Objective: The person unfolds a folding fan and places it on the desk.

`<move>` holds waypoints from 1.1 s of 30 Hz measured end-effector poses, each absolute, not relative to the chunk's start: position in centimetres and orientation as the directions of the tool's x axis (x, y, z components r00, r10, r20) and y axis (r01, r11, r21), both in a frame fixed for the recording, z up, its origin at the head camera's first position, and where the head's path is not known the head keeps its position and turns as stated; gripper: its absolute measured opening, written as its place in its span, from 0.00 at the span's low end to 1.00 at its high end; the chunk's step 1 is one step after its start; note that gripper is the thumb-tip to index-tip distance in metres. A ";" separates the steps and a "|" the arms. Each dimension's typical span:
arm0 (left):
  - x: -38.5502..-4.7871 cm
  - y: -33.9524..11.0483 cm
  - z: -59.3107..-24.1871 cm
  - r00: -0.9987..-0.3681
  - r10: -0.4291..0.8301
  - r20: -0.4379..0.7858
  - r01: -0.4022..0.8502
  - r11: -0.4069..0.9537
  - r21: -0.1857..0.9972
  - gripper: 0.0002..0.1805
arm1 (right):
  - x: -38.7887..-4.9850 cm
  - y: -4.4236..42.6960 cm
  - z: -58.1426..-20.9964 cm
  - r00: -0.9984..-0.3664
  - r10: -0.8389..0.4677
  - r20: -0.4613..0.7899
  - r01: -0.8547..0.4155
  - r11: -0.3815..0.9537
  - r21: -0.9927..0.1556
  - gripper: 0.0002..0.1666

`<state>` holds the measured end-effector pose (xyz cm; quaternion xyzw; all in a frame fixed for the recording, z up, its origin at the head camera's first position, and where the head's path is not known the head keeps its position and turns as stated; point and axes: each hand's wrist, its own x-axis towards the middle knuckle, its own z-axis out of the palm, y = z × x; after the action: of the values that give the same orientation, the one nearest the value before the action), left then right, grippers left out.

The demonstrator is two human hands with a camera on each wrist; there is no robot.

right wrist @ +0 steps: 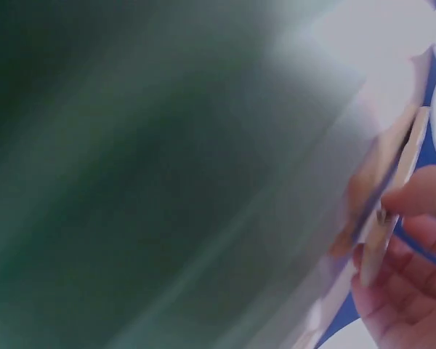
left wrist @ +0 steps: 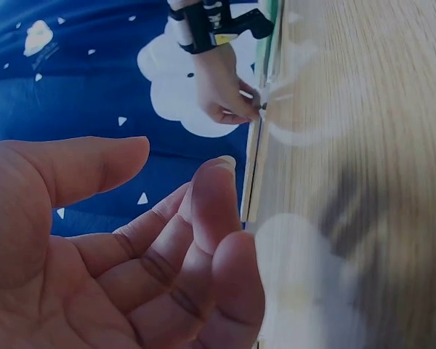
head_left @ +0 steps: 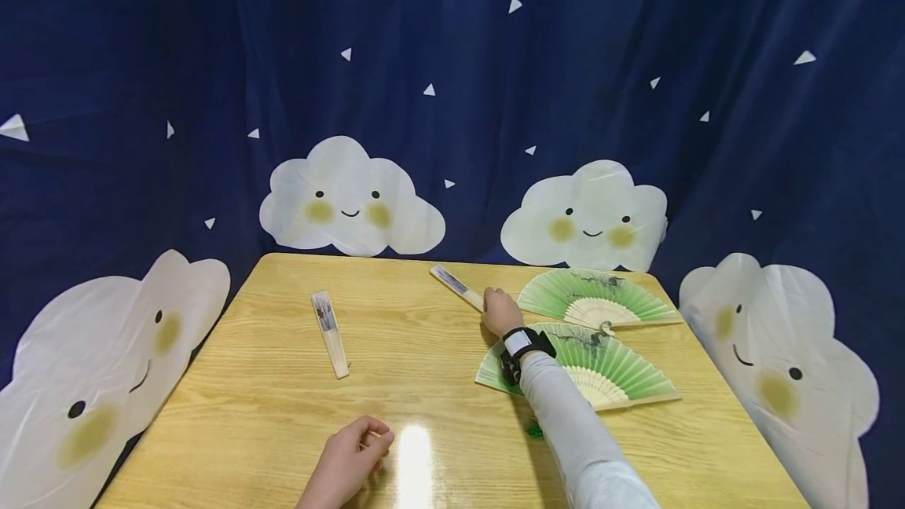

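Note:
My right hand [head_left: 502, 313] pinches the near end of a closed folding fan [head_left: 450, 281] at the back of the table. The right wrist view shows thumb and fingers around the pale ribs of that folding fan [right wrist: 416, 145], close to its pivot. A second closed folding fan [head_left: 330, 336] lies apart on the left, its printed end pointing away. Over the front of the table, my left hand [head_left: 346, 458] hangs with loosely bent fingers, holding nothing; the left wrist view confirms a bare palm [left wrist: 94, 283].
Two spread green fans lie on the right: a far one [head_left: 558, 289] and a nearer one [head_left: 639, 368], partly hidden under my right forearm. A green tassel [head_left: 535, 428] shows beside the sleeve [head_left: 580, 430]. Behind the wooden table [head_left: 233, 415] hangs a dark blue curtain [head_left: 438, 22] with clouds.

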<state>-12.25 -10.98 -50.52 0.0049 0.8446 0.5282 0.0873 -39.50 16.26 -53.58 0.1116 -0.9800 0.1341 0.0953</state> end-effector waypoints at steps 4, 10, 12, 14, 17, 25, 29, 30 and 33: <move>-12.4 -10.7 -50.7 -0.984 0.113 -0.134 -0.071 0.444 0.893 0.14 | -38.1 15.9 -52.5 -0.954 -0.162 0.251 -0.249 0.896 -0.367 0.12; -12.9 -10.1 -50.8 -0.984 0.129 -0.122 -0.052 0.449 0.892 0.14 | -36.2 16.3 -50.9 -0.982 -0.080 0.168 -0.170 0.755 -0.634 0.09; -13.2 -9.9 -50.9 -0.984 0.139 -0.113 -0.041 0.441 0.896 0.14 | -35.1 16.4 -50.6 -0.994 -0.079 0.078 -0.111 0.650 -0.752 0.07; -13.4 -9.6 -50.9 -0.984 0.150 -0.100 -0.028 0.423 0.906 0.14 | -33.7 16.4 -50.4 -0.994 -0.108 -0.018 -0.038 0.499 -0.866 0.07; -13.9 -9.1 -51.1 -0.980 0.182 -0.080 -0.006 0.373 0.928 0.17 | -31.0 16.2 -50.5 -0.969 -0.210 -0.129 0.081 0.221 -0.972 0.07; -15.6 -6.8 -51.2 -0.996 0.093 0.017 0.042 0.268 0.962 0.28 | -24.1 14.8 -50.4 -0.863 -0.466 -0.193 0.311 -0.189 -0.932 0.05; -16.4 -5.9 -50.6 -0.999 -0.004 0.042 0.041 0.114 0.993 0.27 | -21.5 14.5 -50.3 -0.833 -0.519 -0.190 0.356 -0.242 -0.903 0.06; -16.5 -5.7 -50.5 -0.999 -0.023 0.037 0.036 0.065 0.997 0.26 | -21.0 14.5 -50.3 -0.830 -0.525 -0.186 0.360 -0.249 -0.899 0.06; -16.7 -5.3 -50.1 -0.997 -0.081 0.012 0.016 -0.048 0.999 0.21 | -19.7 14.3 -50.2 -0.827 -0.541 -0.156 0.334 -0.249 -0.909 0.05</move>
<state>-16.70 -5.35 -50.13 -0.0237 0.6892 0.7234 -0.0335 -19.73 14.31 -50.22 0.0946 -0.5456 0.7847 -0.2786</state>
